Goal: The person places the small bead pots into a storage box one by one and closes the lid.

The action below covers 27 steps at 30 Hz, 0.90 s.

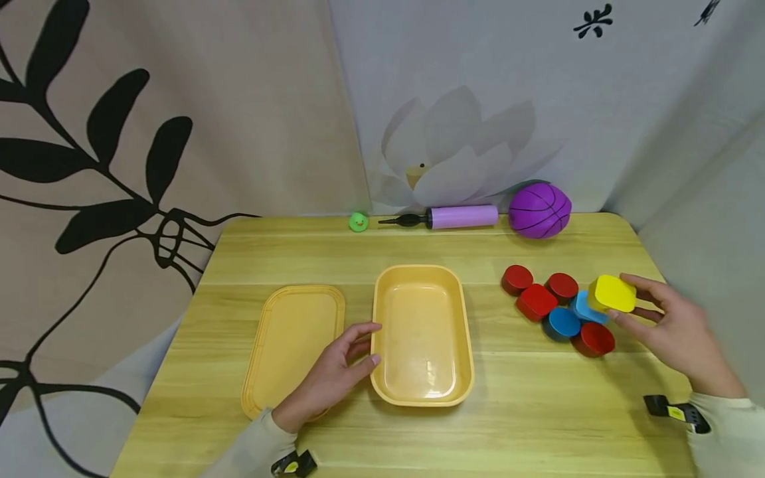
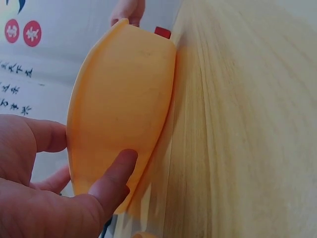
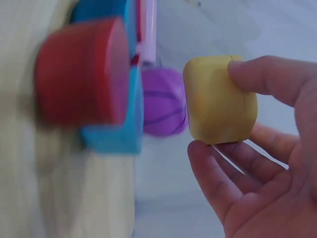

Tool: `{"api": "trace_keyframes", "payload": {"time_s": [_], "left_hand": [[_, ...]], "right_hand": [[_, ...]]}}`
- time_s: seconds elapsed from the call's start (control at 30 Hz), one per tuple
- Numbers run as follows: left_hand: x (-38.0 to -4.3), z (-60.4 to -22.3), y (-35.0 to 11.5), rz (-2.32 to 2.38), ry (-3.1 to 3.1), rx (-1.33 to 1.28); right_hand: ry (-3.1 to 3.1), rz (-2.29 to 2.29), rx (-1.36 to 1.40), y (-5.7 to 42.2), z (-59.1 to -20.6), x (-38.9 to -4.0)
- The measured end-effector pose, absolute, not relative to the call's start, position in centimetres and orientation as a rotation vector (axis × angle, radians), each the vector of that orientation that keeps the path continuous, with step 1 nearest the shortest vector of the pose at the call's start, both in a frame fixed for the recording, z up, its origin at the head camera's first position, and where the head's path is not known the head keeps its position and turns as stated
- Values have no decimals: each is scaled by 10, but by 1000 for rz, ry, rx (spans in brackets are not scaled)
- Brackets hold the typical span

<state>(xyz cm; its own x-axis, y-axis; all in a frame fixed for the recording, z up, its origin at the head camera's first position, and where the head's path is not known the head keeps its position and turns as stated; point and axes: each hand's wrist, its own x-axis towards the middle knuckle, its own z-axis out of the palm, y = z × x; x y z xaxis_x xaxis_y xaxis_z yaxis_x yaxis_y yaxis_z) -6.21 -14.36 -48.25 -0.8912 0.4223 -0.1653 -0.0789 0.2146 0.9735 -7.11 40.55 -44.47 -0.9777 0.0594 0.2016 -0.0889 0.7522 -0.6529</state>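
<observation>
A: Head view first: what is the left hand (image 1: pixel 335 375) doing?
B: It touches the left side of a yellow-orange tray (image 1: pixel 421 401) on the wooden surface (image 1: pixel 508 425), its grip spread. A flat matching lid (image 1: pixel 293 318) lies left of the tray, partly hidden by that arm.
A: And the right hand (image 1: pixel 675 325)?
B: Its grip pinches a yellow rounded-square container (image 1: pixel 612 293), raised over the right end of a cluster: three round red containers (image 1: pixel 594 339), a rounded-square red container (image 1: pixel 536 302), a round blue container (image 1: pixel 562 324) and a light-blue container (image 1: pixel 580 307). Farther back are a green ball (image 1: pixel 358 222), a lilac air pump (image 1: pixel 463 217) and a purple basketball (image 1: pixel 540 210).
A: Left wrist view?
B: The thumb lies against the tray's outer wall, fingers at its rim.
A: Right wrist view?
B: Thumb and fingertips press opposite sides of the yellow container, which is clear of the surface.
</observation>
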Motion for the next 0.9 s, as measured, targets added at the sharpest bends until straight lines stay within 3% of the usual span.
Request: {"api": "trace_keyframes", "payload": {"time_s": [0.9], "left_hand": [[-62,-482,-143,1718,2081,293]], "right_hand": [[-2763,1124,673,266,-423,-115]]}}
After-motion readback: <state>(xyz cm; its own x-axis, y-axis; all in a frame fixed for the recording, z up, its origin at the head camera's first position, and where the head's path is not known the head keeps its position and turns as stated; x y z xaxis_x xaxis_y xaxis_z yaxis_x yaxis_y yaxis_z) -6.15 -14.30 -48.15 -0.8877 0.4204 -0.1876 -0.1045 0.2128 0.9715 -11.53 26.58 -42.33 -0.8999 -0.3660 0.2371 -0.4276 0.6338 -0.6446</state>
